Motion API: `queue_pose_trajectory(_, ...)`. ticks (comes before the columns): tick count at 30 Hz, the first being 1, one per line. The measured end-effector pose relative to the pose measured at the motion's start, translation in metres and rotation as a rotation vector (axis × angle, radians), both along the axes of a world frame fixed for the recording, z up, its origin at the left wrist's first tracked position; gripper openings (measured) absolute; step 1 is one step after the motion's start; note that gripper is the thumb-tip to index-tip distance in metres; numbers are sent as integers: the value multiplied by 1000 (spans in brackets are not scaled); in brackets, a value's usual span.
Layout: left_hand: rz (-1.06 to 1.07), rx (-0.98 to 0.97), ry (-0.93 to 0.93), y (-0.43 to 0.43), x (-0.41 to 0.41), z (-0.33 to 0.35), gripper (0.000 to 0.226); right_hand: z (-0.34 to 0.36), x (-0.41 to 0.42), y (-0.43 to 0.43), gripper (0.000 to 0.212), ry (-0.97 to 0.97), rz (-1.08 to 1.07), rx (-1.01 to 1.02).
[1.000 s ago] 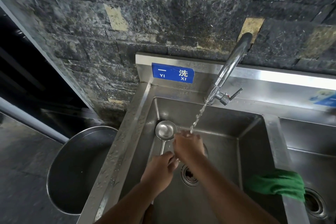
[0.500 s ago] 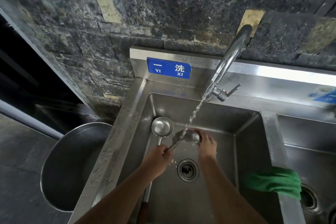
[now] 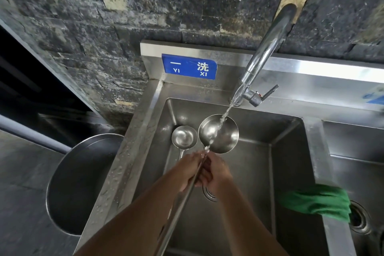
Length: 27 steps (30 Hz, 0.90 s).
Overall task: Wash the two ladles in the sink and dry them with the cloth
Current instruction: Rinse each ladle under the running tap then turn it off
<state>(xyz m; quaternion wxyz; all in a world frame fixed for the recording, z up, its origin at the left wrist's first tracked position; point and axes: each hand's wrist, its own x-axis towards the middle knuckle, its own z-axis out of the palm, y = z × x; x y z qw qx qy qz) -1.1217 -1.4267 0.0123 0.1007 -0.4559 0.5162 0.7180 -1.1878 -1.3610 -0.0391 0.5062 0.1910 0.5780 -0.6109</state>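
Observation:
A large steel ladle [image 3: 218, 136] is raised over the left sink basin [image 3: 255, 172], bowl up, with the water stream falling across it. My left hand [image 3: 190, 167] and my right hand [image 3: 217, 172] both grip its long handle just below the bowl. A smaller ladle [image 3: 184, 137] lies in the basin's back left corner, its handle partly hidden behind my left hand. A green cloth [image 3: 316, 201] is draped over the divider between the two basins.
The faucet [image 3: 264, 56] arches from the back ledge with water running. A second basin with a drain [image 3: 360, 217] lies to the right. A big round steel pot [image 3: 81, 185] stands on the floor left of the sink. A dark tiled wall is behind.
The big ladle has been lifted and turned bowl up under the stream. My right hand left the bowl and now grips the handle beside my left hand.

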Motion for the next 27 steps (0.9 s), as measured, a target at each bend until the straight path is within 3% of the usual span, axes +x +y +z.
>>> queue_pose_trajectory(3,27,37,-41,3,-2,-4,48,-5,-5,0,38,-34,87,14)
queue_pose_trajectory(7,50,160,-68,11,12,-8,52,-21,-18,-4,27,-4,98,21)
queue_pose_trajectory(9,9,114,-115,20,23,-15,54,-23,-26,-7,28,14,29,-7)
queue_pose_trajectory(14,62,160,-109,32,43,-35,61,-52,-42,-9,27,-149,-183,-57)
queue_pose_trajectory(17,50,133,-77,36,48,-45,57,-73,-28,-10,24,-162,-188,6)
queue_pose_trajectory(20,106,85,-159,43,45,-55,55,-89,-13,-5,16,-211,-179,33)
queue_pose_trajectory(27,175,134,-250,53,26,-81,55,-102,-16,-5,26,-230,-237,12)
